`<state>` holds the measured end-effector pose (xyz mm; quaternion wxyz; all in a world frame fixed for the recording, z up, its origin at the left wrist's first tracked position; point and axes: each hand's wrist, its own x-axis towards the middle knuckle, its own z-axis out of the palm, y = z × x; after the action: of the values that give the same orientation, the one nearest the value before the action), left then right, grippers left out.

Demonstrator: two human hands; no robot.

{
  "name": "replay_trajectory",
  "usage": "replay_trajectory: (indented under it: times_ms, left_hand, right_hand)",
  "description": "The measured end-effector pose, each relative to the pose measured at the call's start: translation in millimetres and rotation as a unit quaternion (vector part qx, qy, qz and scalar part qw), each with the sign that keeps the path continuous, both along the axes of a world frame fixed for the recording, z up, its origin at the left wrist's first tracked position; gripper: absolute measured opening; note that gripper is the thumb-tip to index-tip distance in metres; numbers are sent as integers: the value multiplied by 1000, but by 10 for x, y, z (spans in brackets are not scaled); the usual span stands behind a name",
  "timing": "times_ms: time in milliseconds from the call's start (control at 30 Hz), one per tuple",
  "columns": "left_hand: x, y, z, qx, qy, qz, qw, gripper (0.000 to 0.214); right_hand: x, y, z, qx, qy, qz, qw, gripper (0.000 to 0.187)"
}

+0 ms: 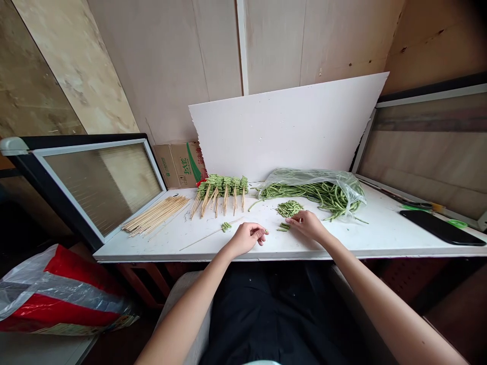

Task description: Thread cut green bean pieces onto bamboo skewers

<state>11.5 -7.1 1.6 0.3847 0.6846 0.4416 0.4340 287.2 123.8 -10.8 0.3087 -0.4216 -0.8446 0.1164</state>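
While apparently pinching a bean piece (pixel 267 231) in the left fingers (pixel 260 234), holding the right fingers (pixel 292 220) curled beside cut beans (pixel 283 227) on the tabletop (pixel 342 241), with grip impossible to tell; likely keeping bare skewers (pixel 158 214) leftward for easy reach.

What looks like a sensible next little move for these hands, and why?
Probably have the right hand pick up one of the small cut bean pieces: it is right beside that little group, with a bigger pile just beyond. The left hand sits farther from them.
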Motion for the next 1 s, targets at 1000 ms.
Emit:
replay_trajectory:
  times_ms: [1000]
  left_hand:
    - [78, -79, 133, 7, -31, 66, 997, 41]
  right_hand:
    - [-490, -651, 535, -86, 97, 210, 969, 39]
